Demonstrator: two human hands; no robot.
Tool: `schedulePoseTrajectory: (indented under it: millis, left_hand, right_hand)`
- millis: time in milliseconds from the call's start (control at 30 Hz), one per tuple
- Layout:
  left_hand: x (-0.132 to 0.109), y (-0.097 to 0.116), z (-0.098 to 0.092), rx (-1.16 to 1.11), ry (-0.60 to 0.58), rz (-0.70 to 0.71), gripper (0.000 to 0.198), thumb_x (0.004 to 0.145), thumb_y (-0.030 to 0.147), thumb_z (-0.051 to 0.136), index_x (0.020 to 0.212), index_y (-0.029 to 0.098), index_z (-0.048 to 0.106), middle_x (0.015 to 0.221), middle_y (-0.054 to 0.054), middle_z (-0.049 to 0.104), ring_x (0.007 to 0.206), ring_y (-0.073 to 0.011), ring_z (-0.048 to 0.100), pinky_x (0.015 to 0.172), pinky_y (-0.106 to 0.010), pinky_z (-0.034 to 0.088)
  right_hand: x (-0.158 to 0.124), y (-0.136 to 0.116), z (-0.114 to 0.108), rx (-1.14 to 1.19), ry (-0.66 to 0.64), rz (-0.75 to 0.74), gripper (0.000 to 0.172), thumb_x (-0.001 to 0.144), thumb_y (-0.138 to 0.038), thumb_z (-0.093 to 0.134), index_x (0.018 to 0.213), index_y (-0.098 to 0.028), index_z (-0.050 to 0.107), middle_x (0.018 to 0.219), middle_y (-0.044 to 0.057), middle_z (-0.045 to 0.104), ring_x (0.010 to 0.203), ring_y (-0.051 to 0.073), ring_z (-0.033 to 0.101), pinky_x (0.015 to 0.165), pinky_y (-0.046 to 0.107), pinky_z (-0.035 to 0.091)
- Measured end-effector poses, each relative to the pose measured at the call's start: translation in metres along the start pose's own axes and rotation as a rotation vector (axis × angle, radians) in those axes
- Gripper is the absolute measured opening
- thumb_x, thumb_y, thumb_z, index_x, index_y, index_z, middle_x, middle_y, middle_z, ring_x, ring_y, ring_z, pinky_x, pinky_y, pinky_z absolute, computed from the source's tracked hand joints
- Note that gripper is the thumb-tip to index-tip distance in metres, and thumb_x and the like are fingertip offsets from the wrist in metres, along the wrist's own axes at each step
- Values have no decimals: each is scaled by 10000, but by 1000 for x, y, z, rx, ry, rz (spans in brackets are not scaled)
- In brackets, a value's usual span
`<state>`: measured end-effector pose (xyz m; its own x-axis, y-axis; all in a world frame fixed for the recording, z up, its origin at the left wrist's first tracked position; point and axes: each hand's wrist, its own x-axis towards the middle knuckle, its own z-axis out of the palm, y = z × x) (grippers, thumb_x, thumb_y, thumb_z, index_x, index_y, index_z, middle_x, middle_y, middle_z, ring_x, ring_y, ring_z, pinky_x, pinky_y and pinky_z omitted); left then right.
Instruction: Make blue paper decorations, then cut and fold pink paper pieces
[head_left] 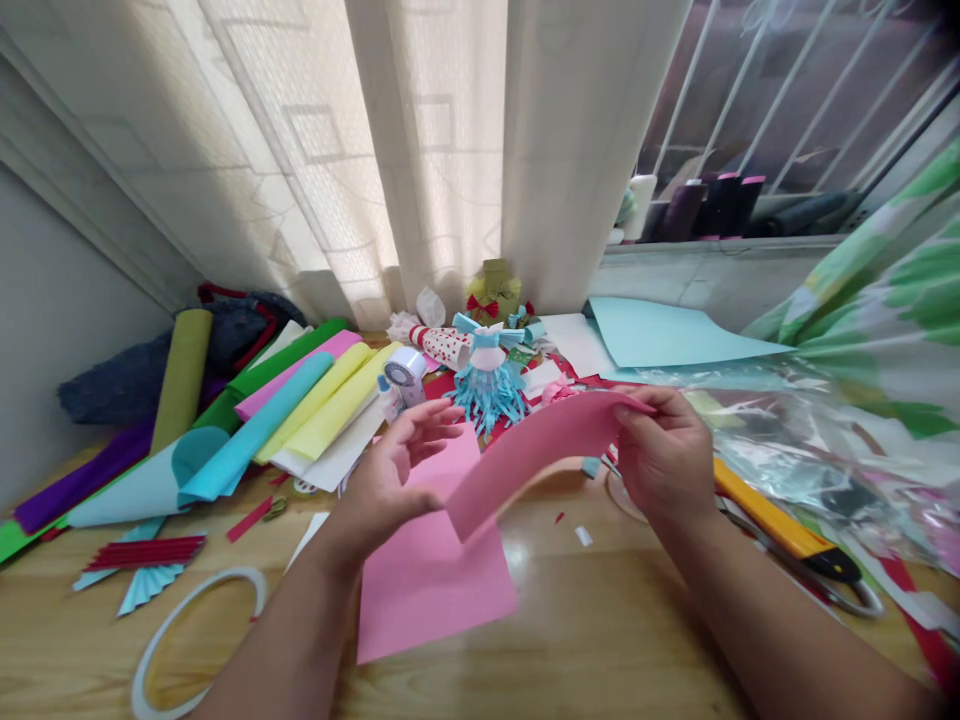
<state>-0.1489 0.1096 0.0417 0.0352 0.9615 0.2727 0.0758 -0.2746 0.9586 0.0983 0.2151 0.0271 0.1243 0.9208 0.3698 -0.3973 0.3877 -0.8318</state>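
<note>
Pink paper strip [536, 460] bowed in arch, lower end held over flat pink sheet [427, 590], w/ sheet lying skewed.

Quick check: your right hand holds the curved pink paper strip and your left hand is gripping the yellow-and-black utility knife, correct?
No: the left hand is open, holding nothing, above the flat pink paper sheet; the yellow-and-black utility knife lies on the wooden table to the right, as the head view shows. The right hand does hold the curved pink paper strip.
</note>
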Motion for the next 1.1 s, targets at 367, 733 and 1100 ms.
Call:
schedulePoseTrajectory:
  millis: [367,733,1100]
  left_hand:
    - [3,0,-2,141,54,-267,465,812,472,557,1183,193,529,1231,-131,577,1131,-282,533,972,-436,399]
    - [-1,-8,28,455,-150,-189,537,781,431,604,1280,262,499,1318,-97,524,1195,-286,473,996,-422,356]
    - [2,-14,33,-102,8,-479,536,647,293,740,1138,145,586,696,1,608,686,-167,591,661,-286,450]
  right_hand:
    - [-1,1,-8,37,-640,107,176,671,-108,695,628,-219,565,696,6,656,814,209,611,822,395,452]
    - [-15,-15,-2,-66,-869,133,249,768,-160,665,539,-193,572,1039,57,573,1035,239,534,862,387,447]
    - [-12,-13,-1,66,-743,273,236,738,-110,685,531,-205,623,1099,31,509,1007,233,548,793,388,501]
